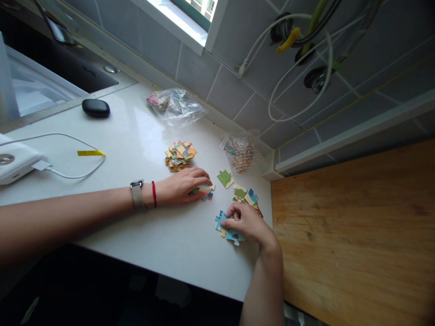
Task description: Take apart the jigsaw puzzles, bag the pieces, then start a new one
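Note:
My left hand [186, 184], with a watch and a red cord at its wrist, rests on the white counter. Its fingers curve over some joined-looking puzzle pieces [208, 194] in cream, red and blue, which it partly hides. Lower right, my right hand [249, 222] has thumb and forefinger closed on light-blue puzzle pieces [222, 219]. Just beyond it lie several more pieces, among them a green and white puzzle piece [239, 193], partly behind the knuckles. A separate green puzzle piece [224, 178] lies between the hands. Behind my left hand is a pile of puzzle pieces [180, 155].
Two clear plastic bags with pieces, one bag [180, 106] and another bag [242, 149], lie by the tiled wall. A black oval case [96, 108], a white cabled device [20, 160] and a sink are at left. A wooden board [353, 226] borders the counter's right.

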Action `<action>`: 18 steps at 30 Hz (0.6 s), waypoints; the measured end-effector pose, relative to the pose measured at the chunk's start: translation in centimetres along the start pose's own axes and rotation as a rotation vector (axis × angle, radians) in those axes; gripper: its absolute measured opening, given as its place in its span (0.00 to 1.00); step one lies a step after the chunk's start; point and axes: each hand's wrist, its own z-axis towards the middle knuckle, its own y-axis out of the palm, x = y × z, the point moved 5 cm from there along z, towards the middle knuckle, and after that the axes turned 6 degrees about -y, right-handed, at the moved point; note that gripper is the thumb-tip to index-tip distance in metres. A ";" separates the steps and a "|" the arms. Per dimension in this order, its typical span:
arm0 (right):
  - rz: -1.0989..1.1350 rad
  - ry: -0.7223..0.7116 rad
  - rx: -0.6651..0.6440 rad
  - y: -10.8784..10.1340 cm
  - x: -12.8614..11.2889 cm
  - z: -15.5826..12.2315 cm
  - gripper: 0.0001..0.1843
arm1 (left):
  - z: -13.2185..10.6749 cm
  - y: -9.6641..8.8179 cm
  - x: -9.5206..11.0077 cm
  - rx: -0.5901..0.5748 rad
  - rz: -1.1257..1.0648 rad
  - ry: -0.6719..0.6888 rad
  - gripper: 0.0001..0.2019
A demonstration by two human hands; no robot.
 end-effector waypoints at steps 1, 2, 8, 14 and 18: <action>0.000 0.006 0.004 0.1 0.0 0.0 0.11 | 0.0 -0.1 0.2 0.016 -0.011 0.009 0.15; 0.003 0.018 0.008 0.1 0.1 0.0 0.11 | 0.1 -0.3 0.5 0.032 -0.027 0.024 0.15; 0.024 0.143 0.018 0.9 0.6 0.3 0.15 | 0.0 -0.5 2.5 0.050 -0.142 0.164 0.11; 0.293 0.105 0.016 1.9 -0.1 0.8 0.17 | -0.5 0.2 2.7 -0.066 -0.091 0.216 0.11; 0.539 0.047 -0.079 1.8 -0.3 0.3 0.21 | -0.8 0.4 3.0 -0.137 -0.030 0.253 0.16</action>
